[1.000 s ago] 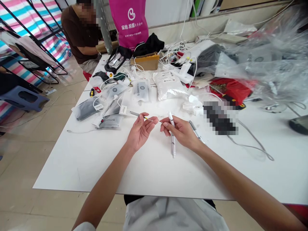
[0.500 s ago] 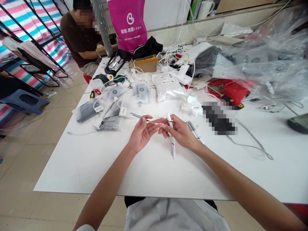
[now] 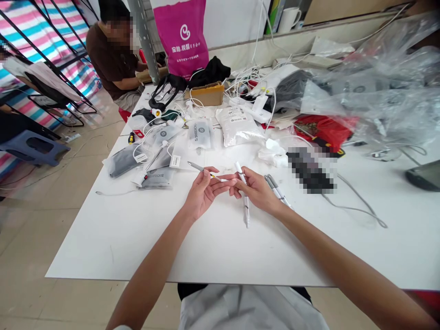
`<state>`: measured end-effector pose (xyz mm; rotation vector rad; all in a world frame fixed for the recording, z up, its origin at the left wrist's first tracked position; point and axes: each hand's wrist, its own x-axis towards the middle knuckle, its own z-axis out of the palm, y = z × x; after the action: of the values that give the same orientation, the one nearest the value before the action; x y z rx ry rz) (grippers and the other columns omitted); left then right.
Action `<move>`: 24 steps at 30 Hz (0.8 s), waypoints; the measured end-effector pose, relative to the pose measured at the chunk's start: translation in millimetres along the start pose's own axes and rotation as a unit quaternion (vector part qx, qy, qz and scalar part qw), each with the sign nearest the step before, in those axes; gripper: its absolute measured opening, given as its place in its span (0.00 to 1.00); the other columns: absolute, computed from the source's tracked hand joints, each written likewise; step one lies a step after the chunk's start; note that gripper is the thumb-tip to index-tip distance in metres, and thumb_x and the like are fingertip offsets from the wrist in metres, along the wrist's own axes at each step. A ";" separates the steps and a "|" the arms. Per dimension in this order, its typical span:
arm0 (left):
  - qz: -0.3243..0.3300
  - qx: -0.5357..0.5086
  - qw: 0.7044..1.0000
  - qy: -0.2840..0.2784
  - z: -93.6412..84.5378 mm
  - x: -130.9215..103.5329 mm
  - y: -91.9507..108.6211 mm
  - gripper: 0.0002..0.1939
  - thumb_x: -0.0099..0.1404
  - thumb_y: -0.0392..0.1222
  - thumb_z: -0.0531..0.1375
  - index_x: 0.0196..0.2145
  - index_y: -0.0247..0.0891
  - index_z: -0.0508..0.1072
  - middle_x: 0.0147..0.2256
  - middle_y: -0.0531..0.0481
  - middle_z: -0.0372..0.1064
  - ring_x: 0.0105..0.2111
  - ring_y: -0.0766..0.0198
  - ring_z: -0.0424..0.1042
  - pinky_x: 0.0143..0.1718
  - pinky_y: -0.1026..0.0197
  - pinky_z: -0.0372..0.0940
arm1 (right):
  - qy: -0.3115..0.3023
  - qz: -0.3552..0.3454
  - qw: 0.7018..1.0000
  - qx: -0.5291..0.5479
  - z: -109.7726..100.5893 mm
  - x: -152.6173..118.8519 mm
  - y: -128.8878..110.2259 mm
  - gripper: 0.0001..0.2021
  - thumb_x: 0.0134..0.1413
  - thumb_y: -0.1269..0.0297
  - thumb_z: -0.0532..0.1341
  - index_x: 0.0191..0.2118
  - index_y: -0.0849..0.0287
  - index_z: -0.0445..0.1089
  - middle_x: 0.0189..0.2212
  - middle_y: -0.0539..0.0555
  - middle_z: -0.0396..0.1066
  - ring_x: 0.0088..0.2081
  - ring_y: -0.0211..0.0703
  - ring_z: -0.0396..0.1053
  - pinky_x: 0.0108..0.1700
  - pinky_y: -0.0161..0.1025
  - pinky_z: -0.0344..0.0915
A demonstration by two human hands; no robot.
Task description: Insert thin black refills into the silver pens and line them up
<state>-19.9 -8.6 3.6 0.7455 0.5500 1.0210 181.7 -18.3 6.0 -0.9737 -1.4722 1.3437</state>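
Works above the tabletop [image 3: 192, 247]. With the right hand [image 3: 253, 188], grasps a white pen [image 3: 246, 208], near other pens [image 3: 277, 189] lying unhandled; with the left hand [image 3: 202, 197], pinches a slim grey pen part [image 3: 195, 166] with a white end [image 3: 223, 180]. Looks partway along, with pen and part separate.

Left of two held pieces near the centre of the frame, the grey pen section [image 3: 195, 166], slim and tapered at its upper-left end, slants down to the right; past a covered stretch, a touch of yellow and a thin whitish end show. To its right, the white pen [image 3: 246, 213] stands steep, top leaning slightly left, dark-marked below its hidden middle.
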 end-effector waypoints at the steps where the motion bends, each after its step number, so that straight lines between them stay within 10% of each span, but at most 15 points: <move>1: 0.001 -0.001 1.000 -0.001 0.4 0.0 0.4 0.21 0.72 0.60 0.66 0.48 0.40 0.70 0.51 0.38 0.83 0.52 0.50 0.84 0.53 0.56 0.78 | -0.002 0.003 1.000 -0.004 0.0 0.2 -0.9 0.23 0.66 0.39 0.65 0.37 0.54 0.62 0.27 0.49 0.76 0.26 0.37 0.68 0.32 0.39 0.65; 17: 0.035 0.022 0.998 0.036 -2.3 2.1 5.0 0.22 0.71 0.60 0.68 0.48 0.40 0.71 0.49 0.38 0.84 0.54 0.48 0.83 0.60 0.51 0.73 | 0.103 -0.036 0.993 -0.036 -24.6 5.4 3.7 0.26 0.72 0.37 0.56 0.54 0.54 0.75 0.27 0.46 0.53 0.28 0.38 0.56 0.30 0.39 0.61; 24: 0.064 0.061 0.995 0.045 -0.9 2.0 3.8 0.23 0.70 0.60 0.68 0.48 0.38 0.72 0.48 0.37 0.84 0.52 0.46 0.84 0.60 0.49 0.73 | 0.188 -0.174 0.950 -0.176 -26.8 -4.5 -17.7 0.12 0.69 0.50 0.66 0.47 0.52 0.76 0.37 0.55 0.73 0.36 0.44 0.70 0.38 0.44 0.69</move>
<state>-21.8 -5.4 5.9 0.8547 0.6543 1.1520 208.9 -16.5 23.6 -1.0621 -1.5196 0.6112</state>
